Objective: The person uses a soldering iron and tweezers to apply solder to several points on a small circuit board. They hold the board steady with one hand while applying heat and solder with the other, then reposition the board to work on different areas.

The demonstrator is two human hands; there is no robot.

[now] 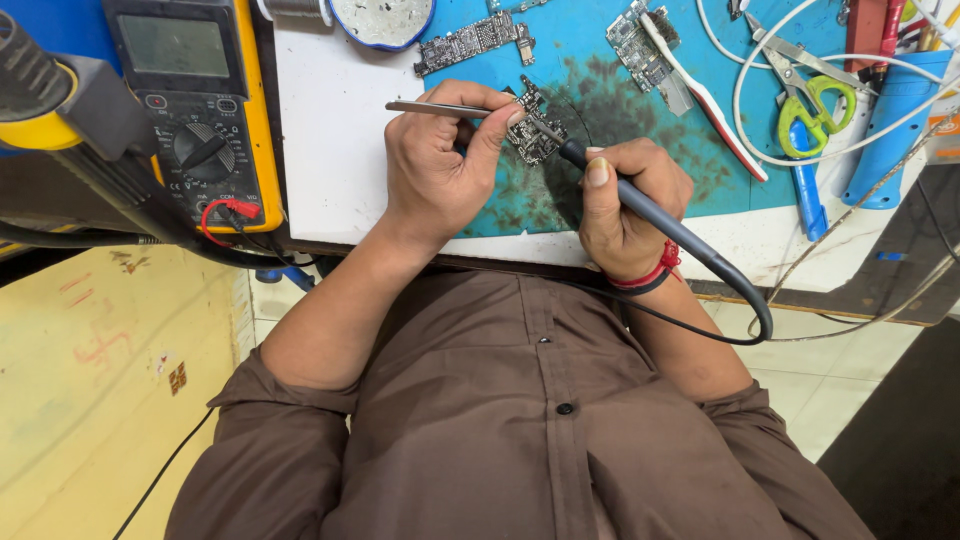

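Left hand fingers pinch tweezers; right hand fingers grip iron, tip on board between both hands.

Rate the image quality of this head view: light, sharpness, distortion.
Head view: even, bright light, soft shadows only; the hands and circuit board are sharp; the multimeter screen shows mild dull glare; the yellow-black tool at the left edge looks close and soft; wide-angle bending at the edges.
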